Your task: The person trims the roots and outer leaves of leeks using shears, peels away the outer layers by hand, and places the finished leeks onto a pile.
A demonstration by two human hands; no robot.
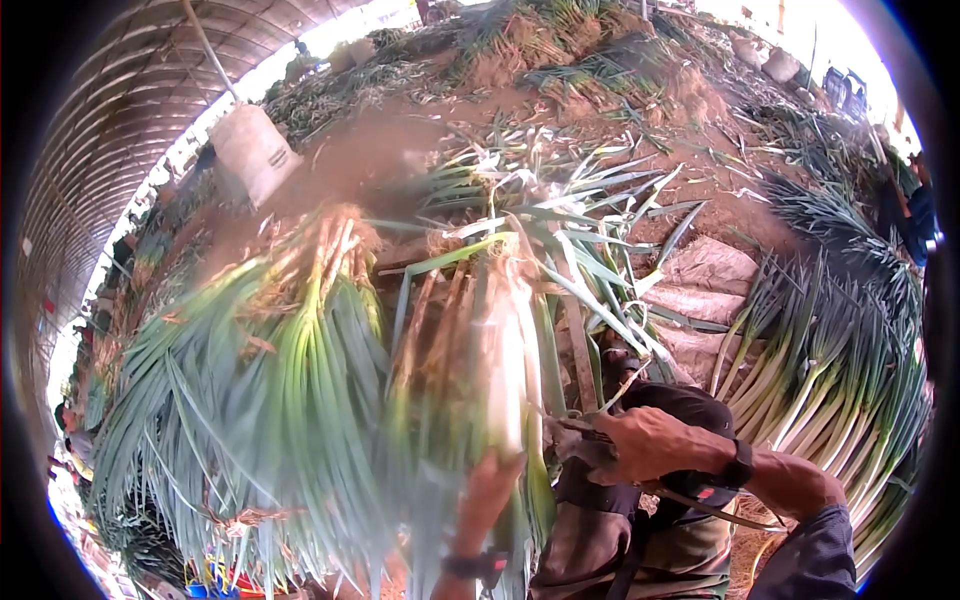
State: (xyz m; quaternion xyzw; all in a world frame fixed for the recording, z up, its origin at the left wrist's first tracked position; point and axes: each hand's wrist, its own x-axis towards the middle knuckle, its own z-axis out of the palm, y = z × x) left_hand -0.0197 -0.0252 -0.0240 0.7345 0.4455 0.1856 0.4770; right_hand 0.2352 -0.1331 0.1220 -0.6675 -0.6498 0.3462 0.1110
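Observation:
My left hand (492, 478), slightly blurred, is closed around the lower part of a pale leek (505, 350), which stands with its roots pointing away from me. Beside it, my right hand (655, 445) is closed, with dark grey material (585, 447) showing at its fingertips; what it grips I cannot tell. A thin strip (720, 515) runs out below the right wrist. Left of the hands lies a big heap of untrimmed leeks (310, 330), roots at the far end and green leaves towards me. Stripped leaves (590, 240) are scattered just ahead.
To the right, cleaned leeks (820, 370) lie in a thick row beside a crumpled pale sack (705, 290). A white sack (252, 155) hangs on a pole at upper left. More leek piles (560, 40) cover the earthen ground (735, 215) farther off, under an arched roof (110, 130).

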